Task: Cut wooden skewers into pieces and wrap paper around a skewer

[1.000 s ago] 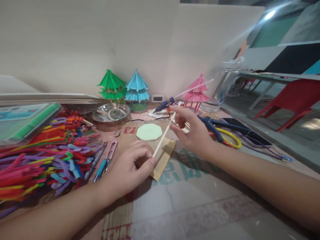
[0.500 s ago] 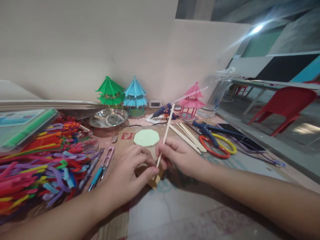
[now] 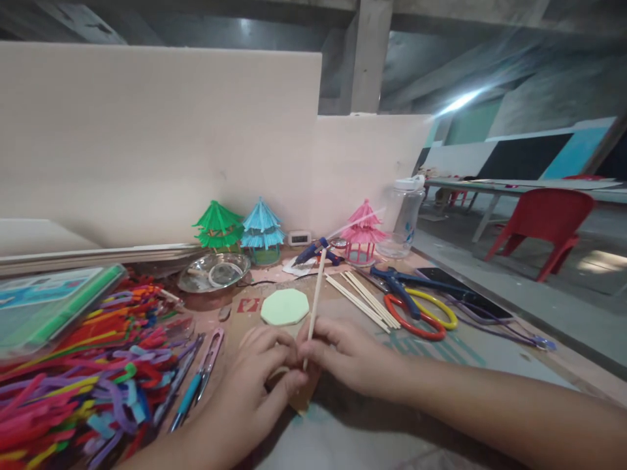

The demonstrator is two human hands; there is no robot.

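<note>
A thin pale wooden stick (image 3: 317,287) leans slightly right, pinched between the thumb and fingers of my right hand (image 3: 350,352). My left hand (image 3: 264,375) curls round a small tan piece (image 3: 304,399), mostly hidden under my fingers, so its kind is unclear. The left thumb tip lies by the stick's lower end. Just beyond my hands rests a pale green octagonal disc (image 3: 285,307) on the cardboard. More wooden sticks (image 3: 367,300) lie to the right of it, beside scissors with red and yellow handles (image 3: 416,331).
Colourful pipe cleaners (image 3: 93,372) heap at left, near a plastic case (image 3: 59,307) and a pink-handled tool (image 3: 210,352). At the back stand green (image 3: 218,225), blue (image 3: 262,232) and pink (image 3: 365,228) little pagodas, a metal dish (image 3: 189,281), glue gun (image 3: 311,251) and bottle (image 3: 404,215). A phone (image 3: 460,294) lies right.
The camera view has tilted up, so everything sits lower in the picture. The stick stands a little more upright, and my right hand's grip is nearer its lower end.
</note>
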